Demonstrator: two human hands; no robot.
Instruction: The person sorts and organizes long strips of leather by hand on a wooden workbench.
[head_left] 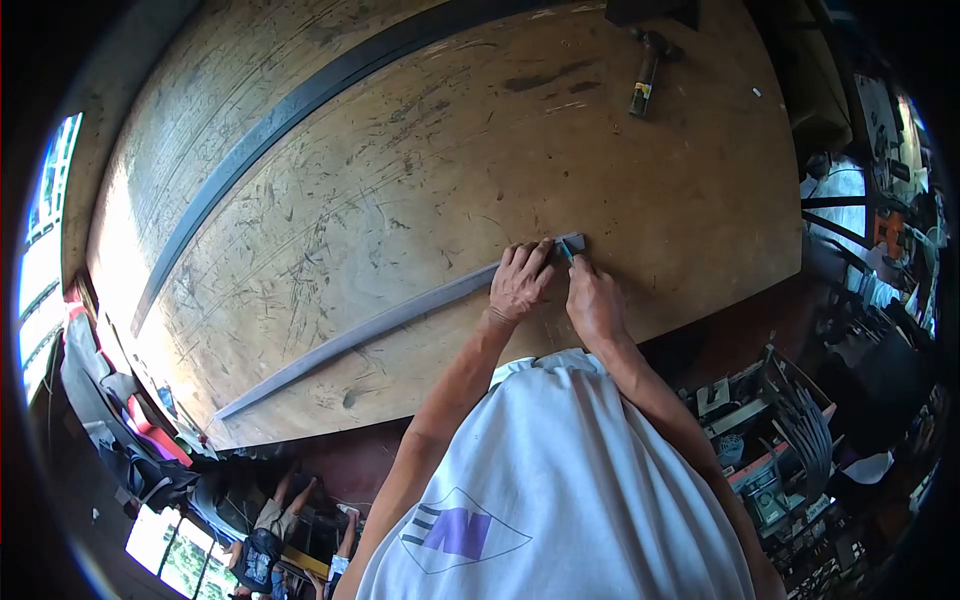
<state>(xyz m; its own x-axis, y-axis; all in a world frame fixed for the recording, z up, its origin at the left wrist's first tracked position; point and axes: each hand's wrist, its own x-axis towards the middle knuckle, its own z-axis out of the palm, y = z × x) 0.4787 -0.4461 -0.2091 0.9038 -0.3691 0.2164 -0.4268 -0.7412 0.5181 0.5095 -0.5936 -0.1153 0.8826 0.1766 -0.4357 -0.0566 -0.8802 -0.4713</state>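
Note:
A long, narrow grey strip (pixel 370 330) lies slantwise across the scratched wooden table (pixel 700 200), close to its near edge. My left hand (pixel 519 280) presses the strip down near its right end, fingers bent over it. Right beside it, my right hand (pixel 597 298) is closed around a small blue cutter (pixel 567 250). The tip of this tool meets the strip just short of the strip's end; its exact shape is mostly covered by my fingers.
A long dark strip (pixel 280 112) curves along the far side of the table. At the back right lies a hammer (pixel 646 75) beside a dark piece (pixel 652 12). Cluttered tools and crates (pixel 765 430) stand right of me; people (pixel 262 550) are at lower left.

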